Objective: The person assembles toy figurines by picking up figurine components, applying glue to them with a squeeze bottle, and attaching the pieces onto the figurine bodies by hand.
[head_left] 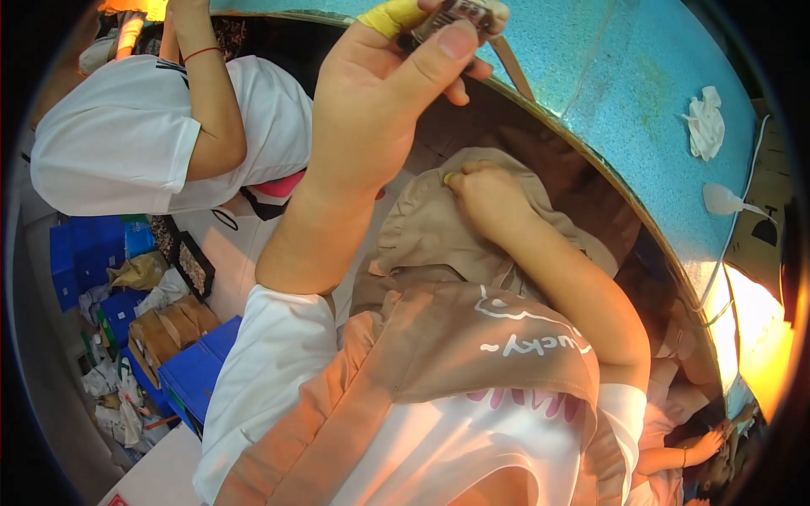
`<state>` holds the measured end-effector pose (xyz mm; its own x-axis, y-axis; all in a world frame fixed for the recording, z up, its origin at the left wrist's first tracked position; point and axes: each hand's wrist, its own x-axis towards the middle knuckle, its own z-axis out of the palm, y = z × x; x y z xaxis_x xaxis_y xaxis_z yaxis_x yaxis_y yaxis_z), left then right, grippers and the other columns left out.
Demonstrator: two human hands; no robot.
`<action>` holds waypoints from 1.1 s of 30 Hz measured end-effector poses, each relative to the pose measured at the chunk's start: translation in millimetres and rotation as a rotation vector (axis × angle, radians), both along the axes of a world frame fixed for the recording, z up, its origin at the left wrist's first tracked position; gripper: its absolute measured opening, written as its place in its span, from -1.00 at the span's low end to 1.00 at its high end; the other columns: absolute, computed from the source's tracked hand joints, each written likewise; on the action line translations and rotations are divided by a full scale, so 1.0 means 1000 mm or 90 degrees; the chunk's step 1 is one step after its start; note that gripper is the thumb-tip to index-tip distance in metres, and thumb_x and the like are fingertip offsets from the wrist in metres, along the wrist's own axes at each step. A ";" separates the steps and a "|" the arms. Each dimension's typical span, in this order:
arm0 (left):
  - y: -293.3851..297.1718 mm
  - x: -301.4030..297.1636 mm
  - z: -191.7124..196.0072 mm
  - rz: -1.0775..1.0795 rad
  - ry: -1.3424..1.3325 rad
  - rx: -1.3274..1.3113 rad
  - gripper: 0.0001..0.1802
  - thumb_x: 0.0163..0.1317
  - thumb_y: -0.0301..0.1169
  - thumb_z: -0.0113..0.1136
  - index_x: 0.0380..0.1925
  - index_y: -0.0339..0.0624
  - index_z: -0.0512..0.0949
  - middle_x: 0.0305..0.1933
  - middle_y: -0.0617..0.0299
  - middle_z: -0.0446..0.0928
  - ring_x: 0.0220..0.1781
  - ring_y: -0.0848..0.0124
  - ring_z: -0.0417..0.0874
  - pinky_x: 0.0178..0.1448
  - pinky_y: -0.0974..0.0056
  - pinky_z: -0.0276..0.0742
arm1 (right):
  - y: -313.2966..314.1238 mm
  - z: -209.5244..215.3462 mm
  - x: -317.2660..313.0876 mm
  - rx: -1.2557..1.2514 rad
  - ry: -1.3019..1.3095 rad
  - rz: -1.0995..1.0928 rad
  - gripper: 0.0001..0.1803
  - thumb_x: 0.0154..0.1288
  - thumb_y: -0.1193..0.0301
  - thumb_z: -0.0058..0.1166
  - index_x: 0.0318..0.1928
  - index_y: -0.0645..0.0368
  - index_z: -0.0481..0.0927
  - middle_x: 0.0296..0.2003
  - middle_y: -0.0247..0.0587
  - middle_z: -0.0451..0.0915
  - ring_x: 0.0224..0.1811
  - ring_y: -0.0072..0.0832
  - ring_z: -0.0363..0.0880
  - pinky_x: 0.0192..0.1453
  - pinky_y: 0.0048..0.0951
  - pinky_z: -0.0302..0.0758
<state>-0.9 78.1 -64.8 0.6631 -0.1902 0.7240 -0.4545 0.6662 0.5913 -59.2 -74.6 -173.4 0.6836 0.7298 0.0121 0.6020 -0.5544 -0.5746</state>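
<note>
Raised at the top middle, my left hand (380, 105) pinches a small shiny brown piece (456, 18) between thumb and fingers. Its upper part is cut off by the frame, so its exact kind is unclear. Yellow wrapping covers one finger of this hand. A narrow brown strip (513, 72) slants beside the fingertips at the table edge; whether it joins the piece I cannot tell. My right hand (492, 198) rests in my lap on the brown apron (422, 215), fingers curled in, with yellow at one fingertip. What those fingers hold, if anything, is hidden.
A blue table (624, 59) curves across the upper right, bearing crumpled white tissue (705, 123) and a white plastic piece (722, 199). A person in a white shirt (118, 143) sits at left. Blue bins (202, 367) and litter lie lower left; another person's hand (704, 447) shows lower right.
</note>
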 end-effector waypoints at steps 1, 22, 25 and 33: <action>0.002 0.005 -0.002 0.000 -0.001 -0.002 -0.76 0.17 -0.39 0.14 -0.19 -0.27 0.46 -0.23 0.14 0.53 -0.31 0.40 0.58 -0.39 0.46 0.47 | 0.003 -0.007 0.003 -0.049 -0.055 0.039 -0.82 0.05 0.48 -0.08 -0.37 0.17 0.60 -0.38 -0.10 0.51 -0.30 -0.19 0.51 -0.22 -0.25 0.44; -0.137 -0.022 0.022 -0.092 0.403 0.210 -0.57 0.15 -0.36 0.16 -0.01 -0.30 0.34 -0.13 0.04 0.49 -0.30 0.36 0.56 -0.38 0.42 0.49 | -0.152 0.085 -0.041 0.441 0.517 -0.302 -0.80 0.18 0.53 0.00 -0.15 0.24 0.47 -0.32 -0.18 0.53 -0.35 -0.52 0.53 -0.31 -0.55 0.45; -0.168 -0.020 0.026 -0.163 0.425 0.189 -0.57 0.16 -0.41 0.15 0.02 -0.27 0.32 -0.14 0.02 0.50 -0.27 0.39 0.56 -0.29 0.42 0.51 | -0.187 0.112 -0.075 0.753 0.486 -0.484 -0.78 0.20 0.59 -0.05 -0.13 0.39 0.43 -0.32 -0.20 0.52 -0.38 -0.48 0.54 -0.26 -0.49 0.49; -0.193 -0.029 0.011 -0.203 0.254 0.414 -0.60 0.10 -0.60 0.13 -0.03 -0.34 0.35 -0.16 0.12 0.45 -0.10 0.40 0.49 0.04 0.35 0.41 | -0.196 0.133 -0.048 0.632 -0.142 -0.615 -0.77 0.10 0.62 0.04 -0.17 0.36 0.48 -0.34 -0.11 0.46 -0.34 -0.47 0.44 -0.32 -0.54 0.42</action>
